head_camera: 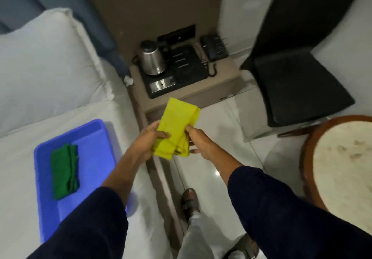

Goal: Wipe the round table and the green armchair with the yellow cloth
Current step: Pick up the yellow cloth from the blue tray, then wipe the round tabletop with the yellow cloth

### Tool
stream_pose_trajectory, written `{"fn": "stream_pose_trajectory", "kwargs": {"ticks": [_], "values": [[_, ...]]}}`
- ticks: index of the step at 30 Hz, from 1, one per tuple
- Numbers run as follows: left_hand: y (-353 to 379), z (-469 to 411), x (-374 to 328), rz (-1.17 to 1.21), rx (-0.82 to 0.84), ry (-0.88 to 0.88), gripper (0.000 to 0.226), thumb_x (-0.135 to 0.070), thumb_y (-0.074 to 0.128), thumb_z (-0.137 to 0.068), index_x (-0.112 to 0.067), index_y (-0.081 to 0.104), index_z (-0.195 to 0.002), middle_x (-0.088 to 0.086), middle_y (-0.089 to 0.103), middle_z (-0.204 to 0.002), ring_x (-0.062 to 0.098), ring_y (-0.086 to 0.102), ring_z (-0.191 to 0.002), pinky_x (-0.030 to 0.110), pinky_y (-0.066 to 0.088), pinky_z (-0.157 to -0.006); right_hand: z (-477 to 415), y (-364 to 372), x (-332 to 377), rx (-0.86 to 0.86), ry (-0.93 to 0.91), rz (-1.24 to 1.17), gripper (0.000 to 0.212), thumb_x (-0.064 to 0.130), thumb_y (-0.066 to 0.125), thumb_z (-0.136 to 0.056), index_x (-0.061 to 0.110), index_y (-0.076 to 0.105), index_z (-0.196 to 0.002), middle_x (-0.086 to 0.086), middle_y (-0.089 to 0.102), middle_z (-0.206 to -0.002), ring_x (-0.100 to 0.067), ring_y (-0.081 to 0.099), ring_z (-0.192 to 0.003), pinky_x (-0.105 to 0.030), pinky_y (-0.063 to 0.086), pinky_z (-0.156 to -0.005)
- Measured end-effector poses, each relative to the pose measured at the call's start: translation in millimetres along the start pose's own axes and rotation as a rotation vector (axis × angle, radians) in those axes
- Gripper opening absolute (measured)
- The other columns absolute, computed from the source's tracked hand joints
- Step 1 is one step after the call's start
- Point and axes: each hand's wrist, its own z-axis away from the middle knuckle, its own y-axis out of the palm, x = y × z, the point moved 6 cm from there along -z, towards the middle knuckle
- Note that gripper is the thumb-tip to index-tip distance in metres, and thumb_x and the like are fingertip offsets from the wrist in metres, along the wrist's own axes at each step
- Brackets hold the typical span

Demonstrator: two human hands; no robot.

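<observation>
A folded yellow cloth (177, 125) is held up in the middle of the view, above the floor beside the bed. My left hand (149, 142) grips its left edge and my right hand (201, 144) pinches its right side. The round table (342, 158), with a pale stone top and a brown wooden rim, stands at the right edge, well to the right of my hands. A dark armchair (298, 89) stands behind it at the upper right; its colour reads as near black here.
A blue plastic tray (96, 150) holding a folded green cloth (64, 170) lies on the white bed (18, 178) at left. Straight ahead a bedside cabinet (227, 77) carries a kettle (152, 59), a black tray and a phone (214, 46). My feet stand on glossy floor tiles.
</observation>
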Motion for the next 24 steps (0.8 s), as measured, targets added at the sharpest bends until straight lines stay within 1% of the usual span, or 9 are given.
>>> {"fn": "stream_pose_trajectory", "kwargs": {"ticks": [2, 5, 7, 9, 12, 14, 18, 22, 24], "values": [[62, 4, 8, -0.052, 0.123, -0.031, 0.054, 0.012, 0.06, -0.076, -0.008, 0.058, -0.126, 0.012, 0.076, -0.105, 0.027, 0.074, -0.085, 0.042, 0.062, -0.071, 24, -60, -17, -0.094, -0.015, -0.253, 0.053, 0.056, 0.042, -0.093, 0.014, 0.058, -0.122, -0.011, 0.065, -0.116, -0.026, 0.063, -0.092, -0.039, 0.053, -0.077], [166, 16, 29, -0.202, 0.283, -0.075, 0.059, 0.009, 0.067, -0.073, -0.009, 0.058, -0.128, 0.021, 0.069, -0.121, 0.039, 0.067, -0.109, 0.059, 0.052, -0.095, 76, -156, -56, -0.249, -0.078, -0.453, 0.052, 0.066, 0.047, -0.087, 0.022, 0.064, -0.109, -0.001, 0.067, -0.1, -0.021, 0.065, -0.092, -0.033, 0.051, -0.072], [230, 24, 46, -0.316, 0.366, -0.096, 0.055, 0.003, 0.071, -0.074, -0.02, 0.06, -0.123, 0.016, 0.071, -0.118, 0.039, 0.066, -0.11, 0.062, 0.049, -0.098, 112, -211, -84, -0.343, -0.155, -0.514, 0.035, 0.057, 0.062, -0.084, 0.022, 0.066, -0.09, 0.002, 0.072, -0.094, -0.011, 0.068, -0.081, -0.027, 0.054, -0.063], [307, 37, 69, -0.426, 0.479, -0.111, 0.057, -0.004, 0.075, -0.074, -0.031, 0.058, -0.121, 0.008, 0.076, -0.11, 0.032, 0.071, -0.102, 0.054, 0.057, -0.087, 146, -272, -128, -0.496, -0.236, -0.534, 0.016, 0.035, 0.076, -0.079, 0.024, 0.066, -0.085, -0.002, 0.075, -0.1, -0.006, 0.07, -0.076, -0.026, 0.057, -0.064], [399, 56, 112, -0.538, 0.594, -0.155, 0.056, -0.007, 0.076, -0.075, -0.036, 0.054, -0.117, 0.002, 0.079, -0.095, 0.022, 0.076, -0.082, 0.036, 0.059, -0.064, 184, -340, -192, -0.671, -0.217, -0.531, 0.043, 0.016, 0.078, -0.075, 0.022, 0.059, -0.113, -0.008, 0.068, -0.116, -0.023, 0.067, -0.1, -0.041, 0.056, -0.088], [447, 71, 147, -0.632, 0.656, -0.19, 0.05, -0.005, 0.075, -0.077, -0.032, 0.053, -0.113, 0.0, 0.078, -0.087, 0.017, 0.074, -0.071, 0.03, 0.056, -0.056, 205, -371, -240, -0.747, -0.118, -0.489, 0.056, 0.02, 0.074, -0.076, 0.017, 0.046, -0.123, -0.005, 0.063, -0.113, -0.025, 0.062, -0.099, -0.035, 0.053, -0.082], [515, 82, 207, -0.779, 0.724, -0.198, 0.05, 0.003, 0.075, -0.076, -0.022, 0.051, -0.112, 0.013, 0.074, -0.1, 0.012, 0.073, -0.068, 0.027, 0.057, -0.052, 228, -407, -321, -0.81, 0.015, -0.483, 0.05, 0.018, 0.063, -0.076, 0.024, 0.04, -0.12, 0.002, 0.062, -0.095, -0.016, 0.061, -0.08, -0.031, 0.049, -0.065], [576, 74, 268, -1.024, 0.819, -0.109, 0.063, -0.01, 0.072, -0.069, -0.009, 0.044, -0.125, 0.019, 0.069, -0.114, 0.031, 0.069, -0.101, 0.049, 0.056, -0.087, 240, -441, -384, -1.017, 0.031, -0.456, 0.062, 0.006, 0.059, -0.078, 0.014, 0.033, -0.134, -0.004, 0.059, -0.106, -0.033, 0.064, -0.104, -0.033, 0.051, -0.081], [610, 66, 301, -1.188, 0.891, 0.0, 0.063, -0.018, 0.068, -0.079, -0.017, 0.038, -0.134, 0.015, 0.065, -0.125, 0.03, 0.064, -0.109, 0.046, 0.053, -0.094, 241, -465, -417, -1.131, 0.043, -0.444, 0.062, 0.011, 0.057, -0.083, 0.009, 0.032, -0.14, -0.01, 0.057, -0.121, -0.032, 0.059, -0.113, -0.032, 0.047, -0.09]]}}
